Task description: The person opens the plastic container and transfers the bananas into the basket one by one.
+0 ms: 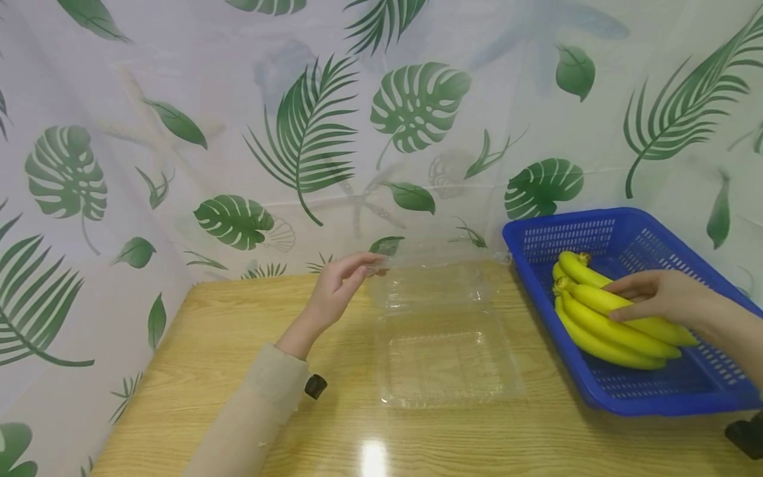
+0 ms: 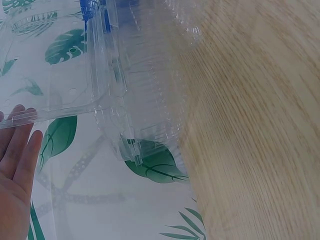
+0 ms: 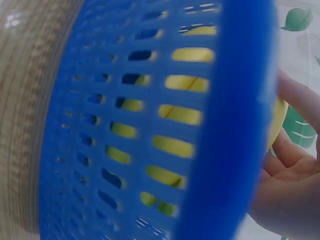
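Note:
A clear plastic clamshell container (image 1: pixel 444 364) lies on the table with its lid raised toward the wall. My left hand (image 1: pixel 341 288) pinches the left edge of the lid (image 2: pixel 55 112), thumb and fingers at the rim. In the left wrist view the fingers of my left hand (image 2: pixel 17 160) overlap that edge, while the thumb is hidden. To the right, a bunch of yellow bananas (image 1: pixel 620 324) lies in a blue plastic basket (image 1: pixel 566 371). My right hand (image 1: pixel 670 301) reaches over the basket and grips the upper bananas between thumb and fingers.
The basket's slotted wall (image 3: pixel 135 120) stands close to the right wrist camera, with bananas showing through the slots. A leaf-printed white cloth (image 1: pixel 357 132) hangs behind the wooden table (image 1: pixel 238 331). The container's right side is near the basket's left rim.

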`<state>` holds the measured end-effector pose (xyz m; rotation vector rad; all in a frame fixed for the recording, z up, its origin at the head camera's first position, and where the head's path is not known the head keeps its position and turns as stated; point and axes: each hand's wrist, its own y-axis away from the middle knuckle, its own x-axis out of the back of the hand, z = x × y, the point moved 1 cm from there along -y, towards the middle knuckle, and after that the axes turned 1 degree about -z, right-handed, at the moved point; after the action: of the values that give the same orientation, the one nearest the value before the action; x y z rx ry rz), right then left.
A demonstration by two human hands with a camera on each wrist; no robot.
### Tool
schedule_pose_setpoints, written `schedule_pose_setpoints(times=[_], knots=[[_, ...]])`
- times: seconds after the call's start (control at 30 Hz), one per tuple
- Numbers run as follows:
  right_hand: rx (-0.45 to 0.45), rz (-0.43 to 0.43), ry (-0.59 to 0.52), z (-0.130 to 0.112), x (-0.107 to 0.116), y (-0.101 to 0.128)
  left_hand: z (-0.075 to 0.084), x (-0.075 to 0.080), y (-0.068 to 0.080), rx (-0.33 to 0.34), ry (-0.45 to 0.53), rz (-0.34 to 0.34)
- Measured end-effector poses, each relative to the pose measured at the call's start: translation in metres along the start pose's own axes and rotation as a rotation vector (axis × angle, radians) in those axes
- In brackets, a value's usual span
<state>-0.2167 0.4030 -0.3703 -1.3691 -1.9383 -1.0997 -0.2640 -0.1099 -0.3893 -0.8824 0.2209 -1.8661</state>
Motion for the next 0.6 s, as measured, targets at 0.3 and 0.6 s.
schedule_pose_setpoints(times=[0.3, 0.6], knots=[[0.026, -0.031, -0.026, 0.0027, -0.0064, -0.0013, 0.0005, 0.0001, -0.0001, -0.005, -0.012, -0.004], [0.005, -0.043, -0.029, 0.0019, -0.0085, -0.0025, 0.0020, 0.0005, 0.0004, -0.017, -0.013, -0.004]])
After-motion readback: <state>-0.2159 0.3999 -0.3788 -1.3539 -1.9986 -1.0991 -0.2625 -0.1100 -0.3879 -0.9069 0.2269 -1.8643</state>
